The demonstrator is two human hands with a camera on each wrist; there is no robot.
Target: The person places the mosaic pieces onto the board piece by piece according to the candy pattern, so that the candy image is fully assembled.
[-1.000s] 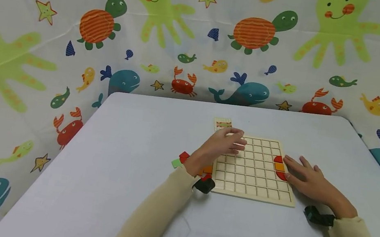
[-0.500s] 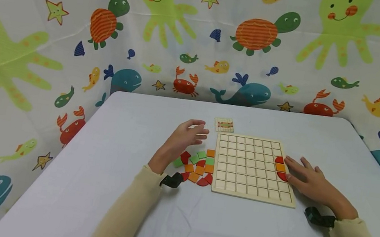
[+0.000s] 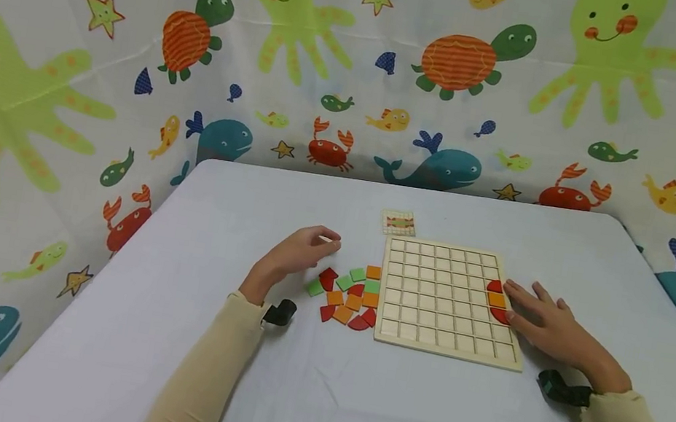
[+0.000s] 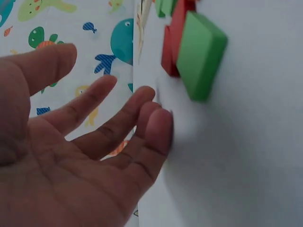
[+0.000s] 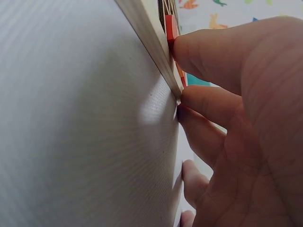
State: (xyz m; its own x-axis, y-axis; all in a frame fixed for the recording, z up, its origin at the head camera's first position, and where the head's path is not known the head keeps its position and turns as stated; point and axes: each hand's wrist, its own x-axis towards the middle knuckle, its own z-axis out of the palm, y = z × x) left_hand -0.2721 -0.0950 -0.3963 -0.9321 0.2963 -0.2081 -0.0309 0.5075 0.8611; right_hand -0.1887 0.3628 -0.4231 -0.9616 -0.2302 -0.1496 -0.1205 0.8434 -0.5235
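A wooden grid board [image 3: 429,307] lies on the table. Along its right edge sit an orange square tile [image 3: 496,300] and red rounded pieces [image 3: 500,316] above and below it. My right hand [image 3: 552,326] rests at that edge; in the right wrist view its thumb touches a red piece [image 5: 171,28] and fingertips touch the board's side. Left of the board lie several loose tiles, among them an orange tile [image 3: 334,298] and a green tile [image 4: 201,56]. My left hand [image 3: 294,252] is beside them, fingers loosely bent, holding nothing, its fingertips close to the tabletop.
A small pattern card [image 3: 399,223] lies just behind the board's far left corner. The white table [image 3: 412,415] extends around everything. A curtain [image 3: 349,58] printed with sea animals hangs behind and to the left of the table.
My left hand has moved left from over the board, past the loose tiles, and then lower and nearer, uncovering the card and tiles. My right hand has stayed at the board's edge.
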